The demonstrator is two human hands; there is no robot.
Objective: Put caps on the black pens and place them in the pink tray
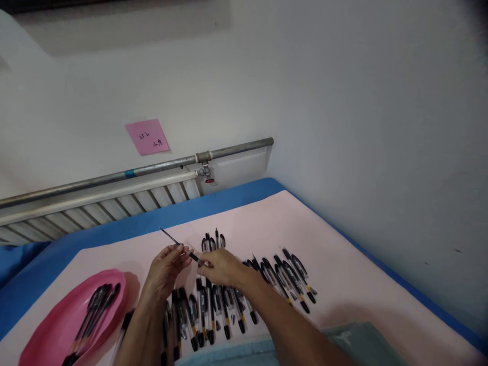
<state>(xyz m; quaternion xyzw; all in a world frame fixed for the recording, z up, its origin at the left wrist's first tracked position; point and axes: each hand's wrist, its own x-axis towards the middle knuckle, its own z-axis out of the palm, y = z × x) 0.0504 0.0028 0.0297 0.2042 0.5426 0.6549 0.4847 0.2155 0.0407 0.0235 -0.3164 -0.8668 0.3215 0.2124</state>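
Pinching one slim dark pen piece [194,256] between two bare hands, the person works low over the counter from where I see it. The left grip [168,264] has its fingertips closed on the piece's middle, a single thin dark rod [170,236] jutting past them toward the wall; the right grip [217,265] is clasped around the nearer end. Whether this is one part or two joined, I cannot tell. It is held above one pale pink sheet [316,234], laid over one blue cover [244,191] on the counter.

Beneath and beside the forearms lie well over a dozen clear pen barrels with black ends and amber bands [224,312], mixed with black caps; they overlap too much for an exact count. Just beyond the right grip is a small group with at least three black caps [222,240]. To the left sits one bright pink plastic dish [53,320], holding about four black-topped pens [95,315]. One pink note [147,137] is stuck on the wall, above one metal pipe [163,166].
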